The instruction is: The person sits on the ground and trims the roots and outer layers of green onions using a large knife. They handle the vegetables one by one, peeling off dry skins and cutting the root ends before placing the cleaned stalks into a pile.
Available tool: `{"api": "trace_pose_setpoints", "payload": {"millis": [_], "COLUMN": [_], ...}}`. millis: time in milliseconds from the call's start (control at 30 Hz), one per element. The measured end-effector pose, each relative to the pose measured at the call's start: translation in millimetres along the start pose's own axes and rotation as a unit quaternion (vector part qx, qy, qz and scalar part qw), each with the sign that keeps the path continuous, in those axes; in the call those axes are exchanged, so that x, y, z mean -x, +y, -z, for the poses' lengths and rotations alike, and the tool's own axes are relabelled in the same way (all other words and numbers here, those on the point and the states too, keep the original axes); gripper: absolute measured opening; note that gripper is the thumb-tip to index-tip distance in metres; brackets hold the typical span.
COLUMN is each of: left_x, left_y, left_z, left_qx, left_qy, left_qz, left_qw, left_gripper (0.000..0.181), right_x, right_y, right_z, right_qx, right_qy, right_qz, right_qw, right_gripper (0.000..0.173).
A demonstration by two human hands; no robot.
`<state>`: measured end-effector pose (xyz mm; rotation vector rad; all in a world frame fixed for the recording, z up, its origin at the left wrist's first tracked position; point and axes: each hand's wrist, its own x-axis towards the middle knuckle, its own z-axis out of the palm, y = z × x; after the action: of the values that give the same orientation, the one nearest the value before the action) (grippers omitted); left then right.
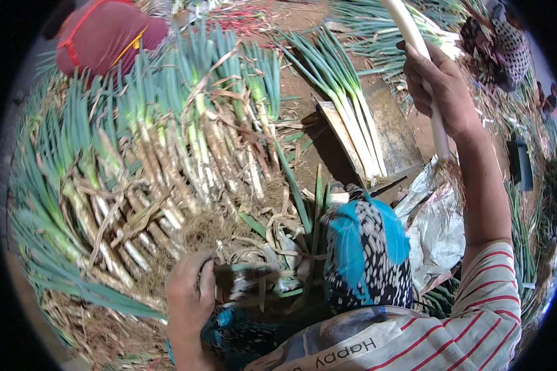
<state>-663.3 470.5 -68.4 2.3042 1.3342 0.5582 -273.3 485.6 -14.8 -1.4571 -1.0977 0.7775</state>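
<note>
My right hand [438, 88] is raised at the upper right, gripping the white shank of a large Welsh onion [440, 139]. The stalk stands tilted, with its hairy roots hanging below my hand and its upper part running out of the frame. My left hand [188, 290] is low at the centre left, fingers curled, beside the root ends of a big heap of soil-stained Welsh onions [162, 171]. Whether anything is inside its fingers is hidden. Several cleaned Welsh onions [352, 111] with white shanks lie on a metal sheet [394, 125] ahead of me.
Dry peelings [278, 232] litter the ground before my knee [371, 250]. A crumpled white plastic sack [436, 232] lies right of it. One person [111, 37] bends at the upper left; another person [501, 51] is at the upper right near more onions [380, 37].
</note>
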Motion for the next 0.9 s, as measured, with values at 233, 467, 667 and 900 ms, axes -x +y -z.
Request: {"api": "trace_pose_setpoints", "payload": {"millis": [233,467,667,900], "left_x": [-39.4,-86.5,-113.3,-130.5], "left_y": [-11.3,-24.1,-25.6,-25.9], "left_z": [-56.5,-107.3,-140.6,-161.4], "left_qx": [-0.011,0.007,0.028,0.057], "left_qy": [-0.138,-0.242,-0.270,-0.310], "left_qz": [0.057,0.164,0.116,0.095], "left_qw": [0.989,0.956,0.955,0.944], "left_gripper": [0.011,0.013,0.014,0.017], "right_x": [-64.2,-66.1,-45.9,-55.9], "right_y": [158.6,348.5,477.4,468.0], "right_z": [60.4,79.7,95.0,83.1], "right_qx": [0.100,0.199,0.379,0.449], "right_qy": [0.116,0.090,-0.010,-0.005], "right_qz": [-0.103,-0.302,-0.310,-0.350], "right_qw": [0.983,0.928,0.872,0.822], "right_gripper": [0.029,0.051,0.062,0.047]}}
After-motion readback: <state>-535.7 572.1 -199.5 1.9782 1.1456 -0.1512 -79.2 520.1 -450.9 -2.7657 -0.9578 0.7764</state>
